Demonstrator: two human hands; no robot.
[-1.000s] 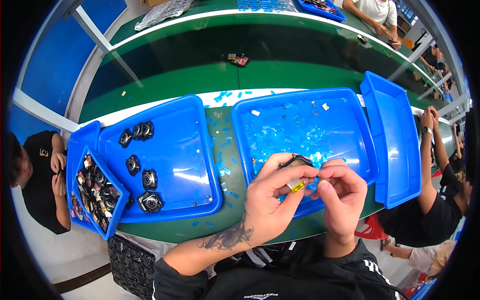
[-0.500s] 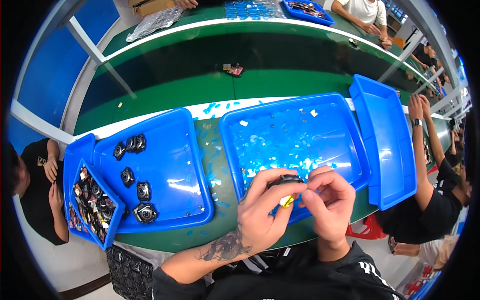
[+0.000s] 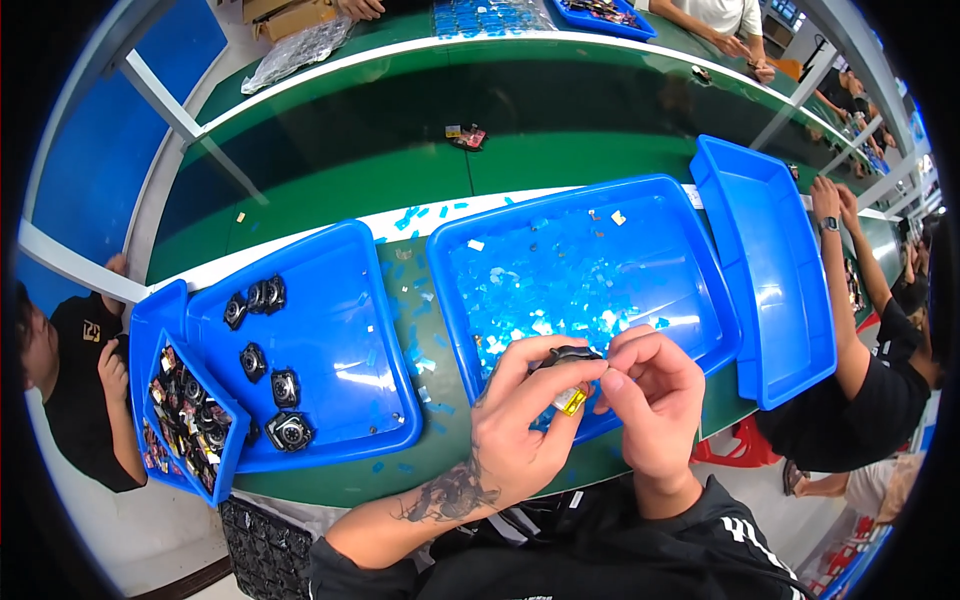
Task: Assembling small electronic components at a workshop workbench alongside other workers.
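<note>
My left hand (image 3: 525, 430) grips a small black watch body (image 3: 574, 354) between thumb and fingers. Below it hangs a piece with a yellow label (image 3: 571, 401), perhaps a battery. Close against the watch body's right end, the thumb and forefinger of my right hand (image 3: 655, 410) are pinched together; what lies between them is hidden or too small to make out. Both hands are above the near edge of a blue tray (image 3: 690, 300), scattered with small blue and whitish film scraps (image 3: 540, 290).
To the left, another blue tray (image 3: 335, 330) has several black watch bodies (image 3: 290, 431) in it. A tilted blue bin (image 3: 236, 455) of mixed parts overlaps its left side. An empty-looking blue tray (image 3: 775, 270) leans at the right. Beyond runs a green belt (image 3: 330, 170). Co-workers sit on both sides.
The view has shifted slightly. The yellow-labelled piece shows more of its face now. Both hands keep their grip near each other. The co-worker at left has moved a hand.
</note>
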